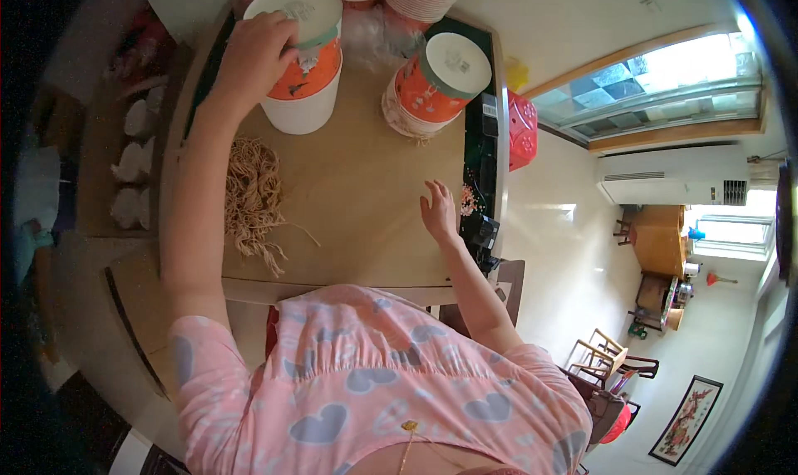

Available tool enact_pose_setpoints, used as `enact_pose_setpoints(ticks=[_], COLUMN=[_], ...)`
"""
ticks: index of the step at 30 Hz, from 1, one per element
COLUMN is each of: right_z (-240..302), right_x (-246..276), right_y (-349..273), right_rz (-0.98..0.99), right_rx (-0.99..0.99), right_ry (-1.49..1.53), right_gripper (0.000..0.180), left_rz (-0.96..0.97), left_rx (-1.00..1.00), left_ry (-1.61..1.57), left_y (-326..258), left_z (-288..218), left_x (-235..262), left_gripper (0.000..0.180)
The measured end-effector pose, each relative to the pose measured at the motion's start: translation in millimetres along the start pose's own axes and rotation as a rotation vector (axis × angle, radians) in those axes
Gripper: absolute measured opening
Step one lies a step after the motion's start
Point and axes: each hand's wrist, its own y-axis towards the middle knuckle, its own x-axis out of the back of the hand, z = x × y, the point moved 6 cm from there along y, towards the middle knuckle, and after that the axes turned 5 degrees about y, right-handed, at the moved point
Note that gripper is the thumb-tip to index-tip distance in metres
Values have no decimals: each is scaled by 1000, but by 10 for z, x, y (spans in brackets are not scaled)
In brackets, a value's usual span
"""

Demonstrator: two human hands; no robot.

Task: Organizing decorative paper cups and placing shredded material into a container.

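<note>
A: Where's the left hand [253, 55]?

B: Up at eleven o'clock, fingers curled over the rim of the near stack of paper cups [303, 63], gripping its top edge. That stack stands upright on the table [366, 201], orange bands over white.

A: And the right hand [439, 211]?

B: Open, fingers spread, resting on the bare table at about three o'clock, holding nothing. A second stack of cups [436, 80] leans at one o'clock, apart from it.

A: What step is this, then?

B: Looks like taking a cup off the stack. A bundle of twine [253, 196] lies at nine o'clock. Lifting one cup cleanly would likely need the other hand steadying the stack.
</note>
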Motion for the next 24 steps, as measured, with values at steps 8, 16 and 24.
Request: enact_pose_setpoints(ticks=[8, 16, 24], right_z=[161, 546, 1726], right_x=[112, 131, 944], right_y=[-38, 191, 759], right_rz=[51, 82, -115], right_rx=[61, 114, 314], right_ry=[128, 236, 580], right_gripper=[31, 25, 21], left_rz=[67, 159, -19], left_rx=[-79, 12, 137], left_ry=[-197, -258, -294], left_y=[234, 386, 299], left_z=[114, 170, 264], left_x=[-32, 155, 1301], left_gripper=[24, 26, 16])
